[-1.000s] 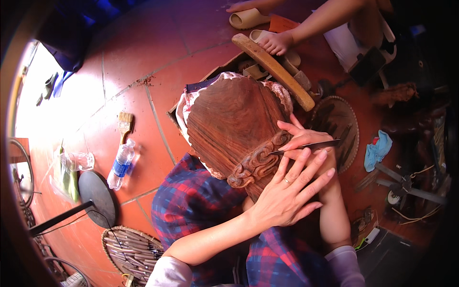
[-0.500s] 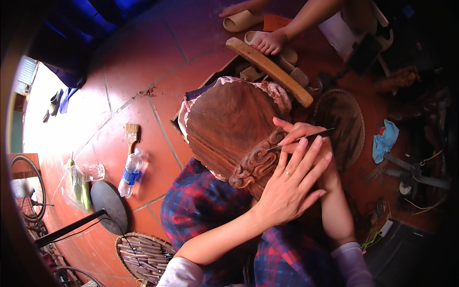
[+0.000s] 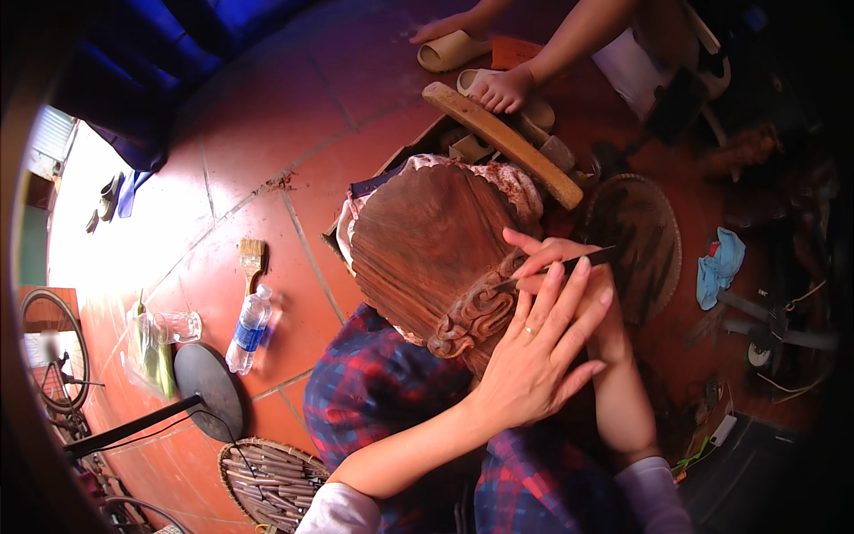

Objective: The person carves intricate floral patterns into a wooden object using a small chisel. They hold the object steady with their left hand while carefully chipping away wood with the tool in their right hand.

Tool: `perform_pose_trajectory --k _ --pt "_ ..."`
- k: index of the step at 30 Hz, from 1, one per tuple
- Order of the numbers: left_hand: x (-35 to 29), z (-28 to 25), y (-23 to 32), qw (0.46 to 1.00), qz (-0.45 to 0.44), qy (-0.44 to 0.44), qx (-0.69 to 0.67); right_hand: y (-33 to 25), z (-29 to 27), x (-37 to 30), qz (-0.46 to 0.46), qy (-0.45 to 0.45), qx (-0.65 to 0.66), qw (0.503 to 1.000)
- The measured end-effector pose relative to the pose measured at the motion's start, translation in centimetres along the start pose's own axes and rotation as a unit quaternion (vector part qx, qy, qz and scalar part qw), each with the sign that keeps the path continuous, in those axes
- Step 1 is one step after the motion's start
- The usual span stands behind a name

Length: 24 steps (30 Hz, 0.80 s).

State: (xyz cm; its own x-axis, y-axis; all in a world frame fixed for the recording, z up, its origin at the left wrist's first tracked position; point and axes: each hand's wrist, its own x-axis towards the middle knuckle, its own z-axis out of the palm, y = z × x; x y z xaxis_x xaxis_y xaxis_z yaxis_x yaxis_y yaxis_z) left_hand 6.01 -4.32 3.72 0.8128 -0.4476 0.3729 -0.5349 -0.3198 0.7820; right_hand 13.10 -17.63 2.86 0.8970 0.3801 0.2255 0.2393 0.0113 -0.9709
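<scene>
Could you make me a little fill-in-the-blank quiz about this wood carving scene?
1. The right hand holds a thin carving ____ against the carved wooden panel.
2. The left hand wears a ____ on one finger.
3. On the red tiled floor, a paintbrush lies next to a plastic ____.
4. The panel rests on a lap clothed in ____ fabric.

Missing words: tool; ring; bottle; plaid

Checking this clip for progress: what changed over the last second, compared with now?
Very little. The right hand keeps its grip on the thin carving tool, whose tip stays at the scrolled edge of the carved wooden piece. The left hand stays spread over the piece's lower edge. Only the view shifted slightly; the plastic bottle and brush lie unmoved.
</scene>
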Motion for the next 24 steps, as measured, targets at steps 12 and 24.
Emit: perform_pose_trajectory --k 12,24 --pt "0.7 -0.7 -1.0 1.0 -0.001 0.022 -0.007 -0.8 0.7 0.4 0.126 0.062 0.087 0.986" --pt "0.1 -0.3 0.0 0.999 0.011 0.043 -0.028 -1.1 -0.2 0.8 0.106 -0.003 0.002 0.994"
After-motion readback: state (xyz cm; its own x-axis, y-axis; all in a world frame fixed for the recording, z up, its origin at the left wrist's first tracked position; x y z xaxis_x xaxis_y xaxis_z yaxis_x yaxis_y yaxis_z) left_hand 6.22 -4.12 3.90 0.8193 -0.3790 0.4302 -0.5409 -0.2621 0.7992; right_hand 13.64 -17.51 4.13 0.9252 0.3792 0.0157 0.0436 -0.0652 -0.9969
